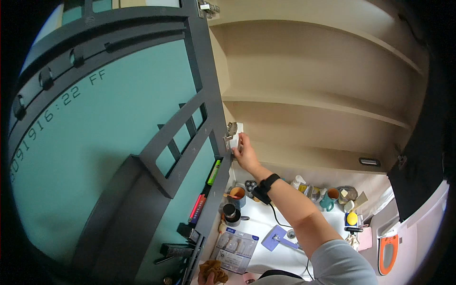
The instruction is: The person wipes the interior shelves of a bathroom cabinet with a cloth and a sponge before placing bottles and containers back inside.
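White cloth or pad (236, 135) at cabinet hinge (231, 129), right hand (245, 153) pressing it.

Item: small pale piece, likely cloth or folded paper, pressed by the right hand's fingers against the cabinet's inner side wall, just beside the metal hinge of the open door (142, 142); it looks light, soft and pliable, best taken by pinching a free edge clear of the hinge. Exact material is hard to tell. Right wrist carries a black band (266, 186). Left hand (209, 276) at the lower edge, closed around a brown crumpled rag (213, 270), partly cut off. Cabinet shelves (323, 102) bare. Below: white table (259, 223) with mugs (236, 194), a teal mug (327, 202), a flat printed packet (233, 249), a yellow ball-like item (351, 218); small clutter there is too small to identify.
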`<state>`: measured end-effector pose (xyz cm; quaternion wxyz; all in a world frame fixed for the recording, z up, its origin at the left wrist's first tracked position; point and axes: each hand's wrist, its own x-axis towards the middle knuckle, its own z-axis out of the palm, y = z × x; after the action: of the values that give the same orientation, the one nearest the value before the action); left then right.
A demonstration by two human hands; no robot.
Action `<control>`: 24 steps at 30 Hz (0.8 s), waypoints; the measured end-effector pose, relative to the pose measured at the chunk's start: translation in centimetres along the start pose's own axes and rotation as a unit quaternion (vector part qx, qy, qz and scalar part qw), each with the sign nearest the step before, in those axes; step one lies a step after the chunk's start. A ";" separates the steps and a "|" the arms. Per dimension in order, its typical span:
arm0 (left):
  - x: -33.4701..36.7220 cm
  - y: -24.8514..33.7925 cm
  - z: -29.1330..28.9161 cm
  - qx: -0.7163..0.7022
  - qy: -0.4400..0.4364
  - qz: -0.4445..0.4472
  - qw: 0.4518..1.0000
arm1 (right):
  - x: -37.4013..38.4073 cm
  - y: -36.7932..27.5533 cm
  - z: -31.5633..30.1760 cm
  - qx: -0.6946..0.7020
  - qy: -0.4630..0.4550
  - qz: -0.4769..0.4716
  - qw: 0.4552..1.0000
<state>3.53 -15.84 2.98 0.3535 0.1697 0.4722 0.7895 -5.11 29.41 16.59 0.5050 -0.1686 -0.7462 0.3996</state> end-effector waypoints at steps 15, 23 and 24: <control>-0.5 -0.1 -1.6 0.083 0.120 -0.033 0.989 | -3.4 -5.5 -9.4 0.265 0.067 0.067 0.960; 1.9 3.6 0.7 -0.097 -0.144 -0.044 0.984 | 3.9 -8.1 -12.7 -0.550 0.028 -0.301 0.779; 2.0 3.9 1.0 -0.086 -0.153 -0.034 0.984 | 4.7 -7.9 -12.4 -0.591 0.017 -0.312 0.743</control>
<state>1.18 -15.02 6.74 0.4614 0.2415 0.3479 0.7796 5.09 32.83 27.70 0.4132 -0.1975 -0.8351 -0.3047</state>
